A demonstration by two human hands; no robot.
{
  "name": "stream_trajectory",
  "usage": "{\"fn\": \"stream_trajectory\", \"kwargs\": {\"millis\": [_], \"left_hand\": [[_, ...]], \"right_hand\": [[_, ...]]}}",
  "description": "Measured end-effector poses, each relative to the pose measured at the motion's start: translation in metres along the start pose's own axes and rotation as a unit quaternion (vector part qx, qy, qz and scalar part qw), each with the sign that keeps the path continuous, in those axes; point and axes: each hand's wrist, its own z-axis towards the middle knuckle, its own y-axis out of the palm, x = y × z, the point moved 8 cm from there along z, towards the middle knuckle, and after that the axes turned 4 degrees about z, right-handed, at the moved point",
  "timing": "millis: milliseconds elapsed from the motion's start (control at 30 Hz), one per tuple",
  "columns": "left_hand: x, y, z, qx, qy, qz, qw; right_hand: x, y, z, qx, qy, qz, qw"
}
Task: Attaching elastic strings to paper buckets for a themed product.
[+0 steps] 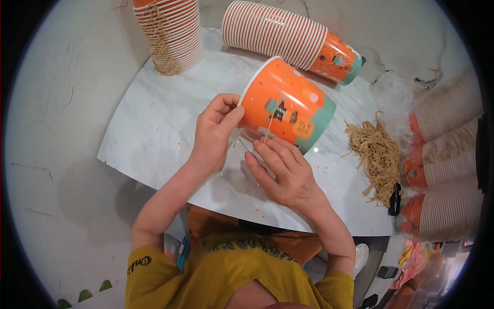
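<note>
An orange paper bucket (pixel 309 105) with a white rim and a green base is tilted on its side above the table. My left hand (pixel 213 123) grips it at the rim, thumb on the outside. A thin tan string (pixel 278 98) runs across the printed wall and down toward the fingertips of my right hand (pixel 288 172). That hand has its fingers stretched and the thumb apart, its fingertips at the lower side of the bucket. Loose string ends hang below the bucket between both hands. The bucket's inside is hidden.
A pile of tan strings (pixel 378 159) lies at the table's right, beside a small black object (pixel 395 200). Behind are an upright bucket stack (pixel 188 38) draped with strings and a stack lying down (pixel 272 31). Plastic-wrapped stacks (pixel 447 159) line the right of the marble-patterned table (pixel 149 123).
</note>
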Motion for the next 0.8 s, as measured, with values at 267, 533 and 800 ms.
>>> {"fn": "stream_trajectory", "kwargs": {"millis": [267,533,800], "left_hand": [[-0.005,-0.011,0.008,-0.004,-0.068,-0.113,0.991],[-0.021,-0.031,0.020,0.000,-0.138,-0.300,0.944],[-0.009,-0.041,0.025,0.006,-0.097,-0.399,0.912]], "right_hand": [[-0.002,0.020,-0.002,-0.073,-0.006,0.049,0.996],[0.002,0.019,-0.004,-0.062,0.003,0.026,0.998],[0.029,0.016,-0.009,-0.049,0.151,0.039,0.987]]}}
